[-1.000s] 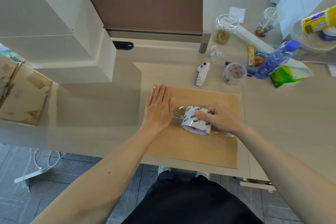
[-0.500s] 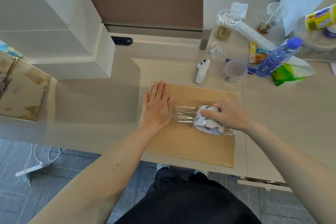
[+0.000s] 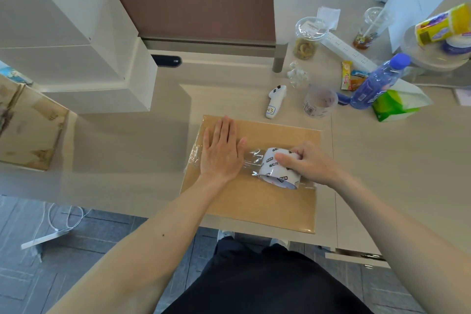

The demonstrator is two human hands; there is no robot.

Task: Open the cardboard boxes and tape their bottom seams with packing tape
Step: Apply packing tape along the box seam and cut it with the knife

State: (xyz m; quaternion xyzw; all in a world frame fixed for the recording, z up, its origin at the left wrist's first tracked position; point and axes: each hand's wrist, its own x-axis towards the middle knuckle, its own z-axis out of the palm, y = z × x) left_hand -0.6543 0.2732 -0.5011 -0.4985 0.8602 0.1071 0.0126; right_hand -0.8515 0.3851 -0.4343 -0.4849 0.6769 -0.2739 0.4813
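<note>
Head view, box: the cardboard box (image 3: 254,206) lies flat on the desk (image 3: 382,160) right in front of the person, near edge at the desk's front edge. Probably placed so both arms reach across it w/o stretching.
L hand: the left hand (image 3: 221,153) is spread flat, palm down, fingers straight and together, on the box's left part. It presses the start of the clear tape strip (image 3: 251,159); judged purpose is to anchor that end so it doesn't lift when pulled.
R hand: the right hand (image 3: 309,164) grips the tape roll (image 3: 276,169), fingers curled over the top, thumb on the near side. The roll sits on its edge, touching the box approx. mid-width, which keeps the tape low and taut.
Tape: the strip runs from under the L palm to the roll, wrinkled and shiny. There is also shine to the right of the roll; can't tell if that's tape.
Seam: hidden under hands and tape, can't confirm alignment.
Step (judgement): laying tape across the box, about halfway; the cut is not yet made.
Risk: wrinkles may trap air, so the strip needs smoothing.
Others: a white handheld gadget (image 3: 274,102), a plastic cup (image 3: 319,104) and a blue bottle (image 3: 377,81) stand beyond the box, apart from it.
</note>
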